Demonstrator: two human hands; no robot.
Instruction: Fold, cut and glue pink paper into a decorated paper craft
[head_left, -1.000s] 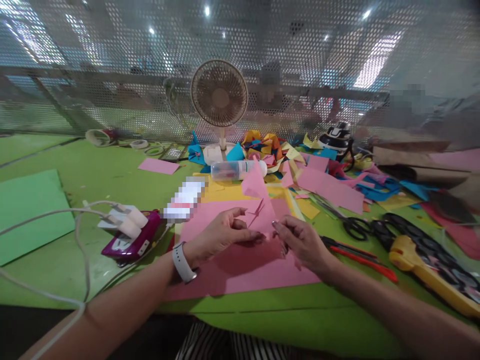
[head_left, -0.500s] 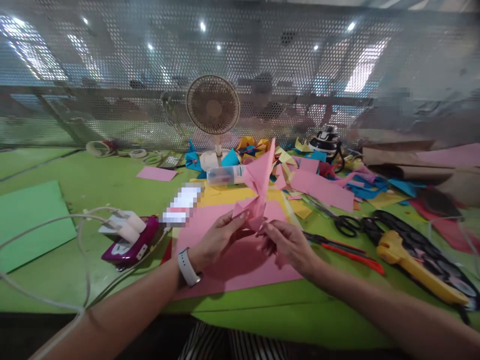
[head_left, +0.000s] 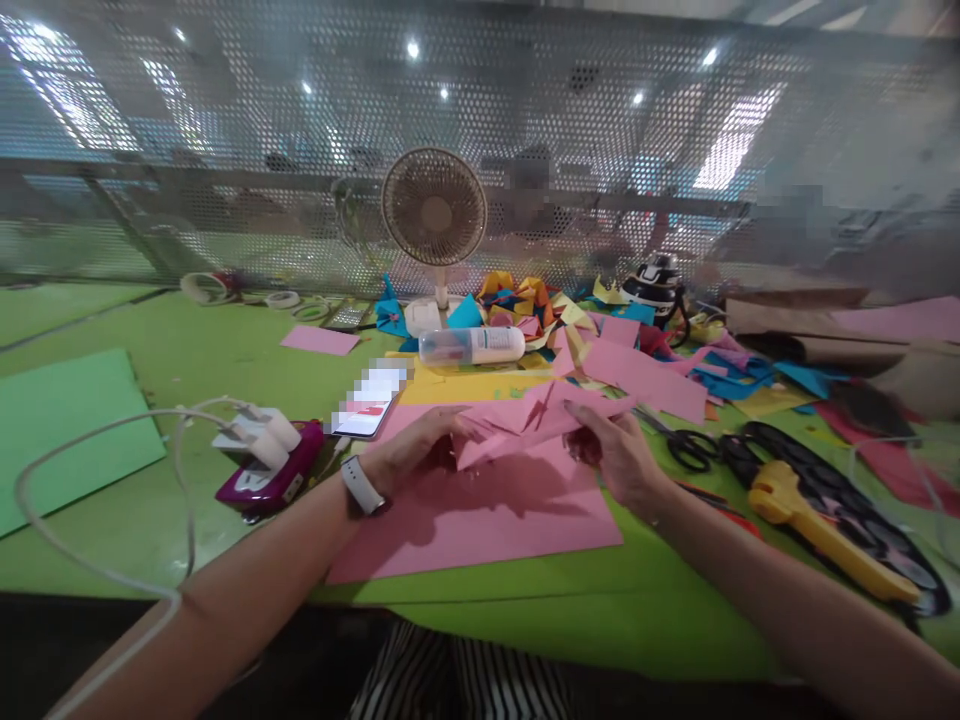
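Far left: a green sheet (head_left: 67, 430) lies flat, off to the side and away from the hands. Next, a purple power strip (head_left: 303, 468) with white adapters (head_left: 262, 438) plugged in; a cable runs toward the phone (head_left: 381, 402) — screen up, angled, presumably so it can charge and be read at once.

Centre: left hand (head_left: 411, 446) pinches the left end of a folded pink paper (head_left: 517, 425); some fingertips are hidden behind it. The paper is held in the air between both hands, above a larger pink sheet (head_left: 487, 550) on which shadows fall. Gripping opposite ends probably keeps the creases spread without crushing the middle. Beyond it, a bottle (head_left: 472, 346) lies on its side.

Right hand (head_left: 616, 452) grips the right end, thumb uppermost, other fingers curled beneath — light hold, by the look. Right of that, scissors (head_left: 694, 450) and a yellow-handled tool (head_left: 840, 545), both within easy reach.
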